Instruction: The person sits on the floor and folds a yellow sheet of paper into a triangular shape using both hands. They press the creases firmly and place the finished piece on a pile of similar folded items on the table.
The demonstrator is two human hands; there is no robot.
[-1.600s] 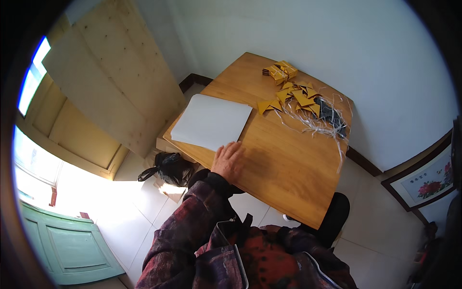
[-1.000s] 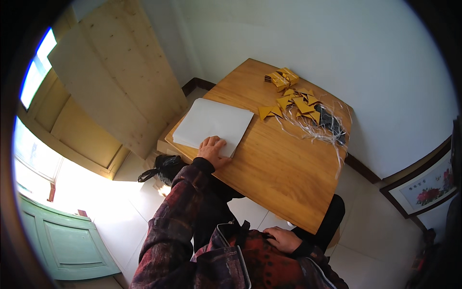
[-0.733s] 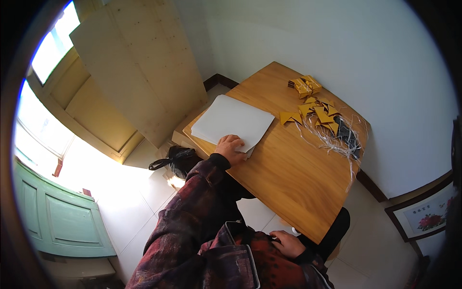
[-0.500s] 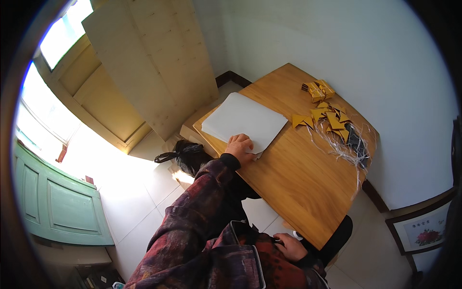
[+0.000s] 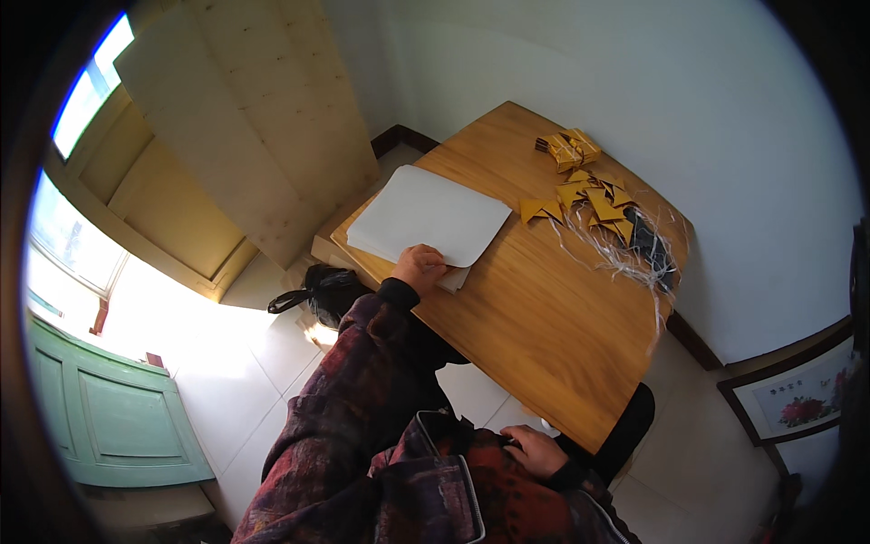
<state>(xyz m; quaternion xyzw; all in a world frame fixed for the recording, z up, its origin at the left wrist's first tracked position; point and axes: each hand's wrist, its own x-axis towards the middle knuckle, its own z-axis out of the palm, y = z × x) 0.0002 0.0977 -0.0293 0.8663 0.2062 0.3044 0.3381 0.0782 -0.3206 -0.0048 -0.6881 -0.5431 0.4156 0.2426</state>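
Observation:
A stack of white paper sheets [image 5: 430, 213] lies at the left part of the wooden table [image 5: 544, 317]. At the stack's near edge my left hand [image 5: 421, 267] pinches the top sheet, whose near corner is raised a little; the sheets beneath show below it. The fingertips are partly hidden by the paper. My right hand [image 5: 536, 451] rests on my lap below the table's front edge, fingers loosely laid out, with nothing seen in it.
Folded yellow card pieces [image 5: 598, 199], a tied yellow bundle [image 5: 573, 148] and tangled white strings [image 5: 625, 263] over a dark grey piece lie at the table's far right. A black plastic bag [image 5: 326, 292] sits beside the table. A framed picture [image 5: 797, 399] leans at right.
The near corner of the top sheet now stands higher, with more of the sheets below showing. The whole view has shifted slightly; my right hand stays on my lap.

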